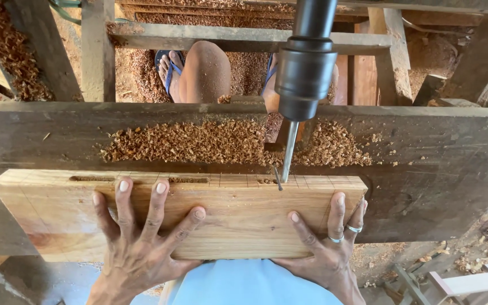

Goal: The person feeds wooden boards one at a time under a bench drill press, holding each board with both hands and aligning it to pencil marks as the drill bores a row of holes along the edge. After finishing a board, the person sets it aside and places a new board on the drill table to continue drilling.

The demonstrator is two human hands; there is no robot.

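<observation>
both hands press flat on a pale wooden plank (pixel 216 217) lying across a dark machine table (pixel 425 169), seen from the worker's own head. left hand (pixel 142 237) lies with fingers fanned wide over the plank's near-left half, gripping nothing; right hand (pixel 329 243), with two rings, lies with fingers spread at the plank's near-right corner, fingertips curling over the end. just beyond the right hand, a thin steel bit (pixel 287 152) hanging from a black chuck (pixel 305 73) meets the plank's far edge, where pencil marks run along it. two narrow slots (pixel 91 179) are already cut in that edge, left of the bit. behind the plank, a drift of wood shavings (pixel 199 141) covers the table; beyond that, a sandalled foot (pixel 168 70) rests on the sawdust. judging by the layout, another slot is being bored, and the next move looks to call for a steady slide of the plank along the marks, fingers clear of the bit.
</observation>
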